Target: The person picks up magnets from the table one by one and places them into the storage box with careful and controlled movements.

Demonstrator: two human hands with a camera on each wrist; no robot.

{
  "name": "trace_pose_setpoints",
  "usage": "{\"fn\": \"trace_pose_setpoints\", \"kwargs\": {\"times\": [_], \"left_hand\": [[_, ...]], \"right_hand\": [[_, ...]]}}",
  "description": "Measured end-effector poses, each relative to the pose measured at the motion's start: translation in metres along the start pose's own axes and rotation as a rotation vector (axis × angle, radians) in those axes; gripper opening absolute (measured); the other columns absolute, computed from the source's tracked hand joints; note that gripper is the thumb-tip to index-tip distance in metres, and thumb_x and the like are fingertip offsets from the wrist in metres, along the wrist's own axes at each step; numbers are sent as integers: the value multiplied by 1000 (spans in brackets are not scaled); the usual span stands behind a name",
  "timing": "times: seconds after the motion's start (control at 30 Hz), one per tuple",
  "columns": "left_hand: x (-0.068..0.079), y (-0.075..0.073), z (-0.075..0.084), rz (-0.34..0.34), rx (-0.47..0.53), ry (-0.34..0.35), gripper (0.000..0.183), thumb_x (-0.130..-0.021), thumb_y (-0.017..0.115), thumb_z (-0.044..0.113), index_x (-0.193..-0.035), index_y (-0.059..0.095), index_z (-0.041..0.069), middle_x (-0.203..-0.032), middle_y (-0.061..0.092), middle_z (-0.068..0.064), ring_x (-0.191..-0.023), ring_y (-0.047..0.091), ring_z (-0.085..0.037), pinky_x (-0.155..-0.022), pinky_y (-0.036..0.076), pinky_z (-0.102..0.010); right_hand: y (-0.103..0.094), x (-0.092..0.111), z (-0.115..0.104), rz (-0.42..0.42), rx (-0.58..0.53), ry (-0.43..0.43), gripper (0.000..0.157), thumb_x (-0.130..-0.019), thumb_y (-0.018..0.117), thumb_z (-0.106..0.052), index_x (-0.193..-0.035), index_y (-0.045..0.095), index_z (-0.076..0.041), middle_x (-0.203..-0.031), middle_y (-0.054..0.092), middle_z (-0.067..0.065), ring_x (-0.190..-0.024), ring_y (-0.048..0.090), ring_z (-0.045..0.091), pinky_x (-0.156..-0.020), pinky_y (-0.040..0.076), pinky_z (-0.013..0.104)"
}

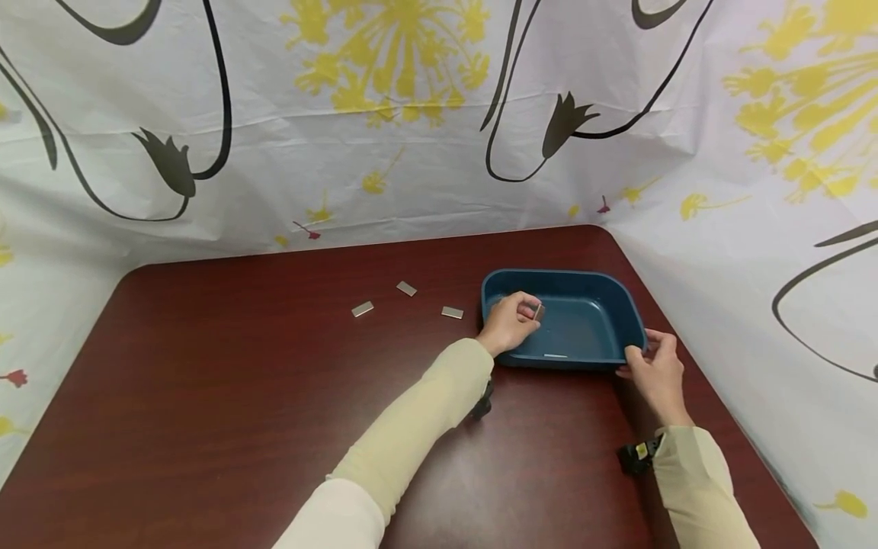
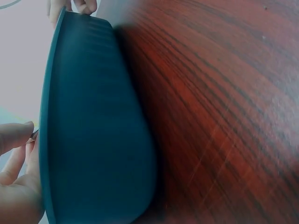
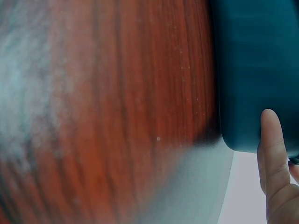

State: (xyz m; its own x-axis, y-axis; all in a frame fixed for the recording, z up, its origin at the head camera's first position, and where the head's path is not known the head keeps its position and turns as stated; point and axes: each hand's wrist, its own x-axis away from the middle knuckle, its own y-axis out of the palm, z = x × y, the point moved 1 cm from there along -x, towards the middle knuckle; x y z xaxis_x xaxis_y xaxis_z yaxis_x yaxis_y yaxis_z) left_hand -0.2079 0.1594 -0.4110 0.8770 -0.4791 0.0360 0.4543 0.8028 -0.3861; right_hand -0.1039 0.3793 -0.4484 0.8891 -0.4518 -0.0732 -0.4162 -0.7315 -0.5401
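A dark blue plastic bin [image 1: 576, 324] stands at the right of the table. My left hand [image 1: 506, 326] is over its left side, pinching a small flat rectangular metallic piece [image 1: 539, 313] between thumb and fingers. In the left wrist view, the bin's outer wall [image 2: 93, 116] covers part of that hand. My right hand [image 1: 658, 377] grips the bin's front right corner, thumb over the rim; the right wrist view shows a finger [image 3: 275, 154] against the outside wall. Left of the bin lie three similar metallic pieces [image 1: 452, 313], spaced apart.
The dark red wood-grain table [image 1: 240, 396] has rounded back corners. Behind it and along its sides hangs a white sheet [image 1: 425, 175] with yellow and grey flower prints. Inside the bin, a thin pale strip [image 1: 555, 355] shows by the front wall.
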Motion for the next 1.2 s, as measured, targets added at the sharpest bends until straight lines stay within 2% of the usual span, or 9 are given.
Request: {"fn": "trace_pose_setpoints", "kwargs": {"times": [0.43,0.63,0.97,1.2], "left_hand": [[-6,19,0,3,13,-6,29,-80,65,6,-108,58,8,-85,58,-3,-77,58,-11,-62,44,-18],[-9,22,1,0,26,-9,30,-80,64,7,-109,58,9,-86,57,-3,-78,57,-12,-63,45,-19],[-13,24,6,0,27,-48,29,-81,64,12,-110,57,12,-85,57,0,-76,55,-10,-62,44,-20],[-15,26,3,2,6,-90,27,-83,61,11,-110,58,12,-90,59,-2,-77,55,-12,-65,45,-22]], "right_hand": [[-2,3,-1,-6,2,21,46,-88,38,-13,-129,24,1,-103,40,19,-55,57,2,-51,50,22],[-3,3,-2,-12,0,4,45,-88,38,-13,-128,24,2,-102,40,19,-56,58,2,-52,50,22],[2,2,0,5,-9,-10,43,-87,38,-11,-126,26,2,-104,42,20,-55,59,5,-51,50,23],[1,2,0,-8,0,-22,44,-87,37,-12,-126,25,3,-104,41,21,-56,59,5,-51,50,23]]}}
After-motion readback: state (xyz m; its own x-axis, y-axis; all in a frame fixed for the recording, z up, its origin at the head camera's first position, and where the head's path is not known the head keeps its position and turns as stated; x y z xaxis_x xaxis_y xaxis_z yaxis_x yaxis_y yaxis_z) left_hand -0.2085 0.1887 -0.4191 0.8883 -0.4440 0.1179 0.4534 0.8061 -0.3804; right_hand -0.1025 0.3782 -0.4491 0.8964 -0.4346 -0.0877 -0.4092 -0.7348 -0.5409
